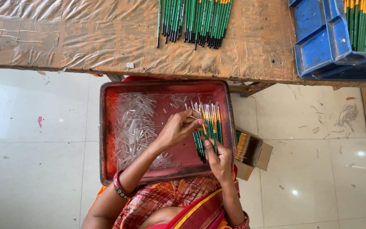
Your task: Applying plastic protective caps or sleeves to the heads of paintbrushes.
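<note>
Left hand [178, 127] pinches a clear plastic cap [192, 117]. Right hand [217, 157] grips one slim green brush [214, 140] over the scuffed red metal tray [105, 140].

tubes [134, 125] left in tray [105, 127], brushes [208, 129] right

Bare tray floor [178, 154] between clear tubes [134, 127] and brushes [208, 127].

one head camera looks steeply down, close over the red tray [106, 140], table edge [106, 63] at top.
</note>
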